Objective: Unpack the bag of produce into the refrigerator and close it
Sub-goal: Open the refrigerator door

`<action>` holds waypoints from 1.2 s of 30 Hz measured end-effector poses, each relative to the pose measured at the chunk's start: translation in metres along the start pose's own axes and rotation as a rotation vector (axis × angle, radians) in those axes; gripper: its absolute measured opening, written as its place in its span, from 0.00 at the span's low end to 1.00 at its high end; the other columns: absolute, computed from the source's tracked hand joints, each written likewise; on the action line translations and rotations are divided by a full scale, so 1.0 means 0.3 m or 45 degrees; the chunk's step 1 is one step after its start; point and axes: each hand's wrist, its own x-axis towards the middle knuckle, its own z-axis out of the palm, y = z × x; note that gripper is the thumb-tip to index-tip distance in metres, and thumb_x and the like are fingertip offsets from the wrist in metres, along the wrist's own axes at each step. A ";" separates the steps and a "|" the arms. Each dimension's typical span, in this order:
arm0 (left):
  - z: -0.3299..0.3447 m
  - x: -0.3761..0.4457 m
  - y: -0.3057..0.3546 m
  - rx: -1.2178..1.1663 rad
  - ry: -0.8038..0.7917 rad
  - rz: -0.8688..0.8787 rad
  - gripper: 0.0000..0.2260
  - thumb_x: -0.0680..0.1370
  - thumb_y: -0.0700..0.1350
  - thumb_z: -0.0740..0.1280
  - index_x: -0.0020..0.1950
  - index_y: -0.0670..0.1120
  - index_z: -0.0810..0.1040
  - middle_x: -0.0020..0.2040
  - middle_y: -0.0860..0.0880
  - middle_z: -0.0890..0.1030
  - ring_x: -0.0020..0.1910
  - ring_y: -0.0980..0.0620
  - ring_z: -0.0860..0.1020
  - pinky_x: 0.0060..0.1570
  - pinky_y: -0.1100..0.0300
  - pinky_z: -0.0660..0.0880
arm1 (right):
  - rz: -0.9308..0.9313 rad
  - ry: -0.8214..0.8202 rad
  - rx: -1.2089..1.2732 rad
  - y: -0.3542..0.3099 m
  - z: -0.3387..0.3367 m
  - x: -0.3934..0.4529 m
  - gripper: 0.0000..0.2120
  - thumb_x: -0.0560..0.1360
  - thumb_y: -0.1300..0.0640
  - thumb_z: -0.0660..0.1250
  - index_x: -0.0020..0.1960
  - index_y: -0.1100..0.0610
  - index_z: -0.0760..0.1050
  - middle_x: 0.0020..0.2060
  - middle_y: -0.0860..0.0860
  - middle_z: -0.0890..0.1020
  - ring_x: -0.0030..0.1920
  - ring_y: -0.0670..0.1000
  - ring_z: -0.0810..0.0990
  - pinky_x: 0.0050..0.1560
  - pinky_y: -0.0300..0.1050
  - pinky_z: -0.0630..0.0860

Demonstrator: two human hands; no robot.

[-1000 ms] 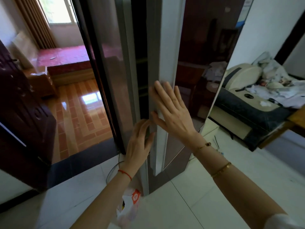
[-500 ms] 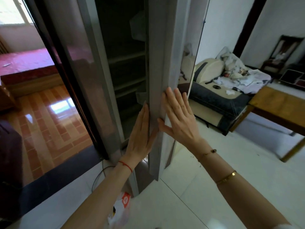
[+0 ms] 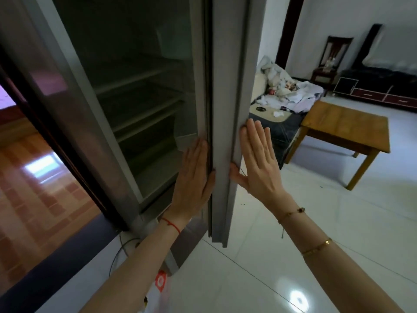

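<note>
The refrigerator door (image 3: 228, 91) stands edge-on in front of me, partly swung out from the refrigerator (image 3: 144, 105), whose dim shelves show bare. My left hand (image 3: 194, 177) lies flat against the door's inner side by the dark gasket. Flat on the door's outer face is my right hand (image 3: 259, 159), its thumb against the door's edge. Neither hand holds anything. A white plastic bag (image 3: 161, 283) with a red mark sits on the floor at the refrigerator's foot, mostly hidden by my left forearm.
A wooden table (image 3: 345, 129) stands on the white tiled floor to the right. Behind the door is a sofa (image 3: 279, 123) with heaped clothes. A dark cabinet (image 3: 379, 89) lines the far wall. A cable (image 3: 121, 251) runs along the floor by the refrigerator's base.
The door has swung further out, and the refrigerator's shelves now show. Both hands stayed on the door's edge, the left one sliding up flat along the inner side.
</note>
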 end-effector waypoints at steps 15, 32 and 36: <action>0.246 0.138 0.276 0.022 0.041 -0.015 0.24 0.81 0.42 0.59 0.77 0.38 0.61 0.77 0.40 0.64 0.78 0.42 0.59 0.77 0.43 0.55 | 0.298 -0.023 -0.053 0.382 -0.205 -0.198 0.35 0.81 0.60 0.57 0.79 0.56 0.39 0.79 0.49 0.41 0.79 0.54 0.44 0.78 0.58 0.47; 0.593 0.357 0.477 0.202 -0.169 -0.059 0.23 0.83 0.44 0.54 0.78 0.39 0.60 0.77 0.42 0.64 0.78 0.47 0.60 0.78 0.51 0.53 | 0.494 -0.157 -0.041 0.886 -0.289 -0.285 0.29 0.81 0.65 0.56 0.78 0.66 0.49 0.78 0.62 0.52 0.79 0.60 0.49 0.78 0.57 0.49; 0.671 0.405 0.506 0.218 -0.203 -0.043 0.24 0.83 0.43 0.56 0.79 0.40 0.58 0.78 0.43 0.63 0.78 0.48 0.59 0.78 0.54 0.51 | 0.538 -0.180 -0.021 0.977 -0.281 -0.287 0.30 0.80 0.66 0.56 0.78 0.65 0.48 0.78 0.61 0.51 0.79 0.59 0.47 0.79 0.57 0.48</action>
